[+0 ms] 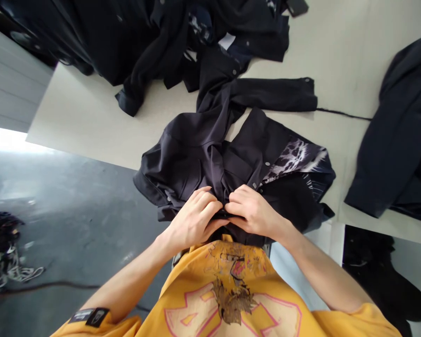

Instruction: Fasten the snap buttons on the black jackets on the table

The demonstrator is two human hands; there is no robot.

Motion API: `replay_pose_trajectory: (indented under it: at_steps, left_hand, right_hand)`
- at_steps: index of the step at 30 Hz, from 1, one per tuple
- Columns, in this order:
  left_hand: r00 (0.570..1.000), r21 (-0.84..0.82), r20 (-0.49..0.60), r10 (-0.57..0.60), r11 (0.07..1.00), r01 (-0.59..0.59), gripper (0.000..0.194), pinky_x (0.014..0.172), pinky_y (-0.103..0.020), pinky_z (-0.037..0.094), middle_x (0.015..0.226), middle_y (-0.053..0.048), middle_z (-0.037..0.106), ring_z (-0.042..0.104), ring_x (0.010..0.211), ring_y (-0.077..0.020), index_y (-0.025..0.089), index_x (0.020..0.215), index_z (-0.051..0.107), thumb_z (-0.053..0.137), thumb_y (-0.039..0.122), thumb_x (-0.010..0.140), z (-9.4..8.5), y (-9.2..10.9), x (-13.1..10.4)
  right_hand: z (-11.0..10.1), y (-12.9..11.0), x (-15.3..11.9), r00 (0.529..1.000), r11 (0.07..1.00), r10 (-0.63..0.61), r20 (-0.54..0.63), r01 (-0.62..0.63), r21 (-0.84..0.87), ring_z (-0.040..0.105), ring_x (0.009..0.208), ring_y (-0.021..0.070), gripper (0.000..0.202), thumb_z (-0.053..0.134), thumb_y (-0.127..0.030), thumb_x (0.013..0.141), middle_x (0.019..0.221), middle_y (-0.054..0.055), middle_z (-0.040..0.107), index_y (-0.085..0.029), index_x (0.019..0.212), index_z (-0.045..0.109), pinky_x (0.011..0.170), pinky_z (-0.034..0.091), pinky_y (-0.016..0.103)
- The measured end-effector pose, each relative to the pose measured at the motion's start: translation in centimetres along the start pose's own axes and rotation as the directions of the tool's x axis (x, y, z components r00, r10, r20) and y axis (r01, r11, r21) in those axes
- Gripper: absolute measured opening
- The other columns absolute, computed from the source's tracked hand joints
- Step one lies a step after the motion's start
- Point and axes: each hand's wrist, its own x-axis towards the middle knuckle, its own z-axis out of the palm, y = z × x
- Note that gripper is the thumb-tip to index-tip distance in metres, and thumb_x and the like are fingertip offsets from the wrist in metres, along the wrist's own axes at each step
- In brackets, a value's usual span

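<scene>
A black jacket (182,145) with metal snap buttons lies over the table's near edge, close against my body. Its patterned black-and-white lining (291,159) shows on the right side. My left hand (198,215) pinches the jacket's fabric near its middle, fingers bent over the top and thumb beneath. Close beside it, my right hand (250,210) grips the same part in a like way. The fingertips of both hands nearly meet, and the exact bit of cloth between them is partly hidden. One black sleeve (273,93) stretches to the right across the table.
More black jackets (133,37) are heaped along the far left of the pale table (80,112). Another dark garment (400,126) lies at the right. A thin black cord (344,113) runs toward it. On the grey floor, a pile of scraps (3,248) sits at left.
</scene>
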Motion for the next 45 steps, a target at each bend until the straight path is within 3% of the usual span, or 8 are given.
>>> replay_pose_trajectory:
  at_steps: [24, 26, 29, 31, 35, 36, 41, 45]
  left_hand:
    - [0.992, -0.251, -0.115, -0.059, 0.968, 0.028, 0.001, 0.076, -0.032, 0.051, 0.088, -0.006, 0.059, 0.057, 0.084, -0.018, 0.018, 0.095, 0.056, 0.056, 0.018, 0.094, 0.7, -0.9, -1.5]
    - [0.986, -0.235, -0.138, -0.089, 0.97, 0.055, 0.002, 0.072, -0.029, 0.05, 0.086, -0.005, 0.06, 0.057, 0.079, -0.0163, 0.018, 0.092, 0.057, 0.056, 0.019, 0.094, 0.0, -1.4, -1.2]
    - [0.966, -0.169, -0.139, -0.216, 0.967, 0.192, 0.012, 0.071, -0.027, 0.048, 0.081, -0.004, 0.059, 0.057, 0.075, -0.0153, 0.018, 0.087, 0.056, 0.056, 0.027, 0.095, -1.9, -3.2, -0.8]
    - [0.931, -0.07, 0.003, -0.364, 0.929, 0.364, 0.019, 0.073, -0.027, 0.047, 0.082, -0.003, 0.061, 0.059, 0.077, -0.0163, 0.019, 0.087, 0.058, 0.054, 0.035, 0.096, -3.2, -4.7, -0.5]
    - [0.678, 0.324, 0.342, -0.651, 0.758, 0.566, 0.019, 0.074, -0.029, 0.047, 0.089, -0.004, 0.066, 0.064, 0.082, -0.0207, 0.02, 0.089, 0.063, 0.056, 0.037, 0.091, -4.5, -6.0, 0.5]
    - [0.68, 0.377, 0.31, -0.665, 0.742, 0.554, 0.016, 0.076, -0.03, 0.047, 0.092, -0.005, 0.067, 0.064, 0.086, -0.0218, 0.02, 0.092, 0.064, 0.056, 0.034, 0.091, -4.3, -5.6, 0.9]
    - [0.928, 0.242, 0.13, -0.35, 0.918, 0.313, 0.016, 0.088, -0.032, 0.049, 0.104, -0.007, 0.063, 0.062, 0.097, -0.0206, 0.02, 0.107, 0.06, 0.048, 0.023, 0.096, 0.1, -1.1, 3.9]
    - [0.897, 0.392, 0.308, -0.315, 0.902, 0.182, 0.029, 0.088, -0.037, 0.049, 0.109, -0.01, 0.061, 0.06, 0.103, -0.0257, 0.019, 0.117, 0.057, 0.06, 0.02, 0.089, 4.8, 0.0, 5.1]
  right_hand:
    - [0.4, -1.4, -0.2, 0.988, 0.98, 0.146, -0.045, -0.138, 0.146, 0.055, 0.096, 0.0227, 0.02, 0.062, -0.035, 0.095, 0.099, 0.008, 0.064, -0.017, 0.103, 0.06, 0.09, 0.042, 0.038]
    - [-0.9, -0.5, -1.5, 0.955, 0.969, 0.218, -0.2, -0.187, 0.162, 0.057, 0.101, 0.0232, 0.019, 0.061, -0.035, 0.095, 0.105, 0.008, 0.065, -0.019, 0.106, 0.06, 0.094, 0.043, 0.04]
    - [-2.4, 1.7, -4.6, 0.797, 0.911, 0.412, -0.441, -0.364, 0.193, 0.059, 0.087, 0.0196, 0.015, 0.052, -0.028, 0.099, 0.088, 0.004, 0.064, -0.021, 0.089, 0.061, 0.085, 0.047, 0.036]
    - [-2.4, 3.3, -6.5, 0.752, 0.865, 0.501, -0.428, -0.459, 0.204, 0.06, 0.084, 0.0188, 0.019, 0.05, -0.025, 0.099, 0.084, 0.004, 0.064, -0.02, 0.085, 0.062, 0.082, 0.049, 0.034]
    - [0.2, 5.3, -7.5, 0.841, 0.857, 0.514, -0.171, -0.495, 0.139, 0.06, 0.107, 0.0209, 0.018, 0.057, -0.019, 0.094, 0.111, 0.008, 0.068, -0.017, 0.109, 0.066, 0.099, 0.047, 0.038]
    - [1.1, 5.4, -7.1, 0.857, 0.863, 0.504, -0.104, -0.494, 0.11, 0.06, 0.11, 0.0211, 0.023, 0.058, -0.017, 0.093, 0.115, 0.008, 0.067, -0.017, 0.114, 0.065, 0.101, 0.046, 0.039]
    - [4.6, 4.5, -4.8, 0.874, 0.875, 0.473, 0.11, -0.451, -0.176, 0.06, 0.109, 0.0265, 0.022, 0.066, -0.022, 0.089, 0.111, 0.013, 0.068, -0.014, 0.109, 0.069, 0.097, 0.044, 0.044]
    - [5.0, 3.7, -5.2, 0.837, 0.868, 0.485, 0.254, -0.427, -0.252, 0.065, 0.092, 0.0255, 0.018, 0.066, -0.029, 0.089, 0.09, 0.012, 0.071, -0.013, 0.093, 0.072, 0.093, 0.043, 0.042]
